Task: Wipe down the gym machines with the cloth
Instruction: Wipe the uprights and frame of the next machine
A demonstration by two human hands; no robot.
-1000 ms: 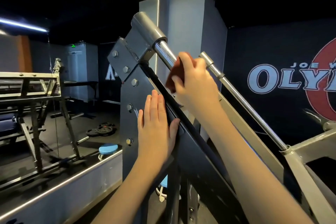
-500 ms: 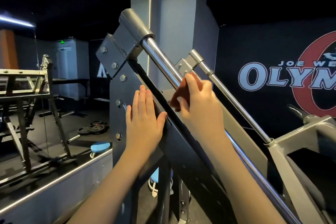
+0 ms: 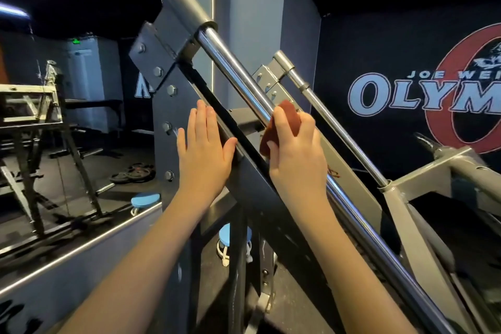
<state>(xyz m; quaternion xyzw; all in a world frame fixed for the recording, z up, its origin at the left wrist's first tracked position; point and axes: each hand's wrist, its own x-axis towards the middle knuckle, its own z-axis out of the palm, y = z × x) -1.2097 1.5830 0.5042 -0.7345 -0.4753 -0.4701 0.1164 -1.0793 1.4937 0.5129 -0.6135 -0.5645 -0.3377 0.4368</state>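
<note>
A sloping chrome guide rod [image 3: 235, 73] runs from a grey cap at the top centre down to the lower right of a dark grey machine frame [image 3: 173, 114]. My right hand [image 3: 295, 154] grips a red-brown cloth [image 3: 284, 119] wrapped around the rod at mid height. My left hand [image 3: 203, 154] lies flat with straight fingers against the frame's bolted side plate, just left of the rod. A second chrome rod [image 3: 333, 122] slopes parallel behind and to the right.
A wall mirror [image 3: 67, 144] on the left reflects racks and weight plates. A blue round stool [image 3: 234, 236] stands on the floor under the frame. A dark wall with a large logo [image 3: 423, 95] is at the right. Grey carriage tubes [image 3: 433, 173] cross at the right.
My right hand has slid the cloth down the chrome rod, away from the top cap. My left hand stays flat on the frame plate. The view has shifted closer.
</note>
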